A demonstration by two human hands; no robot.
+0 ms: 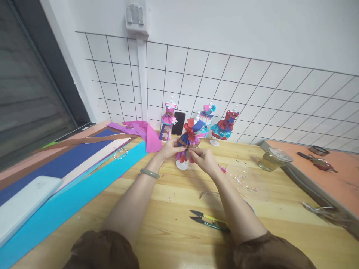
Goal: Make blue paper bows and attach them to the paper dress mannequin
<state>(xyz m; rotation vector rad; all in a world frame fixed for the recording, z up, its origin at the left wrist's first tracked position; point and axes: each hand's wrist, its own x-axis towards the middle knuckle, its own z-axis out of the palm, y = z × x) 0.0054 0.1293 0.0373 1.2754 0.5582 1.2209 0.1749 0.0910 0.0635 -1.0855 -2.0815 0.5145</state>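
A small dress-form mannequin (182, 164) on a round white base stands on the wooden table, wearing a red, blue and purple ruffled dress (190, 134). My left hand (169, 150) is closed on the left side of the skirt. On its right side my right hand (204, 158) pinches the skirt's edge between thumb and fingers. The fingertips partly cover the skirt, so its lower detail is hard to make out. Below my right hand, thread snips (209, 219) with dark blades lie beside my forearm.
Behind stand a pink dressed mannequin (168, 119), a white-and-blue one (206, 114), a red one (226, 125) and a phone (178, 123). Coloured paper strips (112, 179) and a white power bank (28, 205) lie left. A cup (273, 159) and an orange-topped tray (322, 175) are right.
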